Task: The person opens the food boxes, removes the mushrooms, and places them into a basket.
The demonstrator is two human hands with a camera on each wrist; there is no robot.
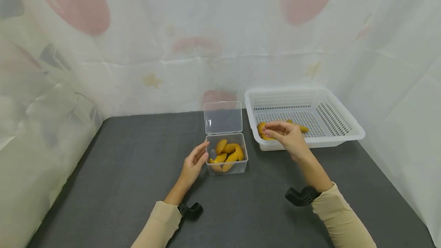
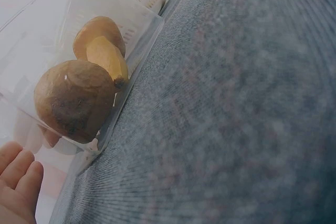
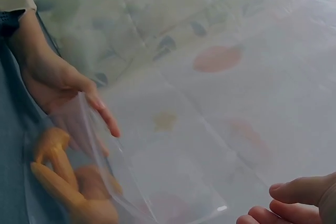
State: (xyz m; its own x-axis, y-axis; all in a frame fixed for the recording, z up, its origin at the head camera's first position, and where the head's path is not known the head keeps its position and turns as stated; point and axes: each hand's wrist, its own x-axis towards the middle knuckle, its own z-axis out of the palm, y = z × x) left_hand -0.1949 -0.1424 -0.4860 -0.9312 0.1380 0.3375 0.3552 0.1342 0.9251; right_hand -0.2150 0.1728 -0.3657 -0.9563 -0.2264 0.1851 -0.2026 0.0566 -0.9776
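A clear plastic box with its hinged lid raised stands on the dark table. Inside it lie several yellow-brown mushrooms. My left hand rests at the box's left side, its fingers fairly straight along the wall and rim. My right hand hovers over the front left of a white basket, thumb and fingertips close together; the right wrist view shows nothing between them. Beside those fingertips in the head view a mushroom shows in the basket, partly covered by the hand.
The basket stands right of the box, with a few more mushrooms in it, partly behind my right hand. A pale printed curtain hangs along the back and sides of the dark table.
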